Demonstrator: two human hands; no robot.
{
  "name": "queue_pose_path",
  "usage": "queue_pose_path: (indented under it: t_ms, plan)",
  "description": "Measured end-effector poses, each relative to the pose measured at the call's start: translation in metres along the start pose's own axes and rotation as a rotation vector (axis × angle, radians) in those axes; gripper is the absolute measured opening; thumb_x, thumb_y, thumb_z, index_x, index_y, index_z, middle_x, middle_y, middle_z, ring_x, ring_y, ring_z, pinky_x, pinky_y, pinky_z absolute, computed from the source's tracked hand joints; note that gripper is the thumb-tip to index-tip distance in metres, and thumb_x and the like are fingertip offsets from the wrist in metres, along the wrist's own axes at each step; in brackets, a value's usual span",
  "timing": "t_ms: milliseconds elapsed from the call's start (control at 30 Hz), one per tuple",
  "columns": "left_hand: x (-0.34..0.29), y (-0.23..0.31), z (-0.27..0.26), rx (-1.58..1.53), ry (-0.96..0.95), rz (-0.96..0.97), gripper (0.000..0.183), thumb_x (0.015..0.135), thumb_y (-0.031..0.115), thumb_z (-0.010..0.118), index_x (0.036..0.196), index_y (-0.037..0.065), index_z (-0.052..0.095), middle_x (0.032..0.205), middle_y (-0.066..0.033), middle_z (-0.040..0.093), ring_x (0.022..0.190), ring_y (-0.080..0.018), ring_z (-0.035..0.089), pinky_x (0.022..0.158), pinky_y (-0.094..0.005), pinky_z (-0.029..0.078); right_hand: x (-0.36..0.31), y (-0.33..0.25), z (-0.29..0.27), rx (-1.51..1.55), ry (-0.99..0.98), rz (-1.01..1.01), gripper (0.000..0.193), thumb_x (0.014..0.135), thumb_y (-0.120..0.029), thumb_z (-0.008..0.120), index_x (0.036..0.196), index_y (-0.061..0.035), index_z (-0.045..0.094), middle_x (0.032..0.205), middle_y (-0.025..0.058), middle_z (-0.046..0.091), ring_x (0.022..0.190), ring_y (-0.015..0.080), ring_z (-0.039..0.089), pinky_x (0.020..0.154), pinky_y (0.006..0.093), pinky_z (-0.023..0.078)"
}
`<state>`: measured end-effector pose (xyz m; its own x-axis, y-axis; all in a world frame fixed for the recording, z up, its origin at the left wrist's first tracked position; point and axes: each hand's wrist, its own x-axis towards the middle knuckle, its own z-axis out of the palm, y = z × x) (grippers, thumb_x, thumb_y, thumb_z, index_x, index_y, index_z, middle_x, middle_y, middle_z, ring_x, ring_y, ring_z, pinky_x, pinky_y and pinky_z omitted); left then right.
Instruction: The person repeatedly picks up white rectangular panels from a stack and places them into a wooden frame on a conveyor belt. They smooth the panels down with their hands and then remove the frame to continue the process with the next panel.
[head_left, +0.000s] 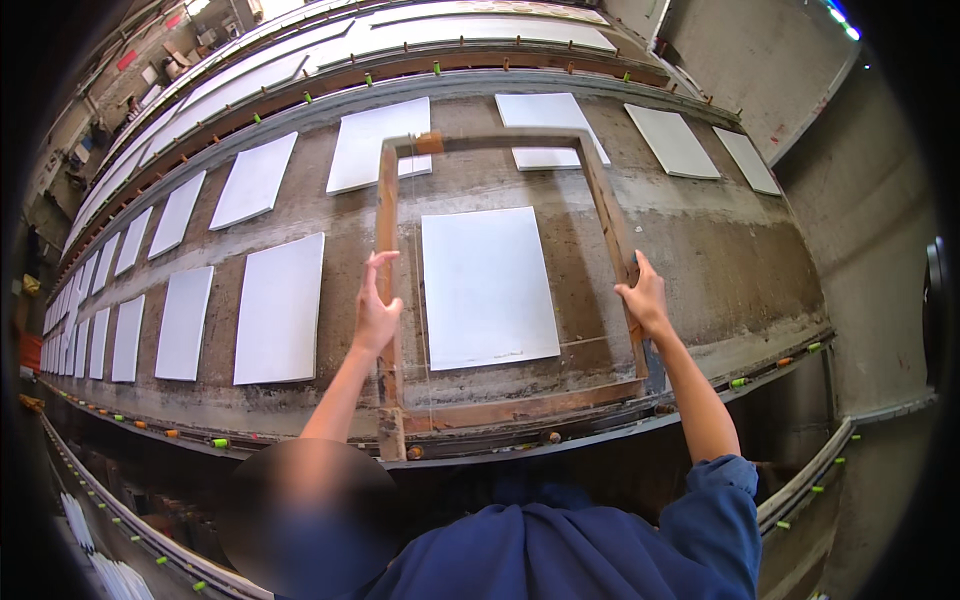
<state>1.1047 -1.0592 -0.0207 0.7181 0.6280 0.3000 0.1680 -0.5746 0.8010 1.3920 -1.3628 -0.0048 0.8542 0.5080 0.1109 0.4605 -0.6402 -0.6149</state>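
Note:
A worn wooden frame [520, 408], shaped like a screen-printing frame, is held over a long table [720, 260]. My left hand [377, 315] grips its left bar, thumb toward the inside and index finger extended upward. The right bar is in my right hand [645, 298], with the thumb on the inner side. Through the frame's opening shows a white rectangular sheet [490, 290] lying on the table. I cannot tell whether a mesh spans the opening. An orange-brown patch [428, 143] sits on the far bar, near its left corner.
White sheets [278, 310] lie in two rows along the table, running far left. Another white sheet [672, 142] is at the far right. Green and orange clips [738, 383] line the near rail. More tables [480, 30] with sheets stand behind, and a grey wall [860, 200] is at right.

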Motion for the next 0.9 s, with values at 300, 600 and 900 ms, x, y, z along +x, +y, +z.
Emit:
queue_pose_path:
  t_ms: [300, 600, 900]
  plan:
    - [0.072, 0.135, 0.062, 0.035, 0.125, 0.178, 0.060, 0.066, -0.018, 0.051, 0.120, 0.009, 0.045, 0.124, -0.0076, 0.050, 0.127, -0.0244, 0.041, 0.111, -0.0340, 0.029, 0.094, 0.053, -0.115, -0.003, 0.093, -0.085, 0.073, 0.068, -0.009, 0.076, 0.132, 0.0032, 0.043, 0.124, 0.0254, 0.055, 0.116, 0.0343, 0.054, 0.097, 0.0365, 0.043]
    - [0.039, 0.166, 0.266, -0.063, -0.022, 0.042, 0.050, 0.067, -0.015, 0.052, 0.110, 0.009, 0.044, 0.118, -0.0084, 0.049, 0.137, -0.0340, 0.029, 0.112, -0.0403, 0.026, 0.077, 0.271, -0.175, 0.104, 0.037, 0.060, 0.077, 0.064, -0.004, 0.074, 0.134, 0.0055, 0.042, 0.133, 0.0241, 0.048, 0.123, 0.0321, 0.049, 0.100, 0.0369, 0.042]
    - [0.015, 0.163, 0.305, -0.030, -0.004, -0.036, 0.042, 0.067, -0.014, 0.054, 0.101, 0.006, 0.043, 0.106, -0.0078, 0.047, 0.120, -0.0252, 0.046, 0.112, -0.0381, 0.025, 0.086, 0.280, -0.185, 0.071, -0.066, 0.116, 0.080, 0.068, -0.004, 0.073, 0.139, 0.0007, 0.036, 0.132, 0.0249, 0.048, 0.122, 0.0349, 0.048, 0.098, 0.0391, 0.044]
